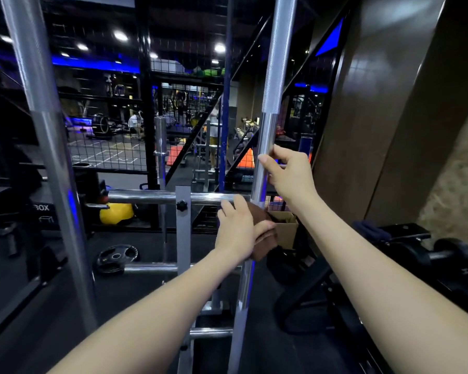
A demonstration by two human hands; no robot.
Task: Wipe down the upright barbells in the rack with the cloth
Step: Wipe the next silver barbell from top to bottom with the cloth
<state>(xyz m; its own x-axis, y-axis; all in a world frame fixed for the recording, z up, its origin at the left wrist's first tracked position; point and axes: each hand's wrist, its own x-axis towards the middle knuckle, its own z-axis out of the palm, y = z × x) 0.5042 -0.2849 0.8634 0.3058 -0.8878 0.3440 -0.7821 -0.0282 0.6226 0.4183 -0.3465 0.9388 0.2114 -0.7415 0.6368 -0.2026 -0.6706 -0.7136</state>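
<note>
Two chrome barbells stand upright in a grey metal rack (183, 238). The right barbell (272, 85) has a knurled upper part and a smooth lower shaft. My right hand (287, 171) grips that smooth shaft at mid-height. Just below, my left hand (241, 230) holds a brown cloth (265, 238) wrapped against the same bar, near the rack's chrome crossbar (146, 197). The left barbell (42, 125) leans at the left, untouched. Most of the cloth is hidden behind my left hand.
A short bar (161, 147) stands behind the rack. A black weight plate (116, 256) and a yellow ball (115, 213) lie on the dark floor. A cardboard box (285, 228) and a black bench (403, 252) sit at right, by a dark wall. Mesh fencing stands behind.
</note>
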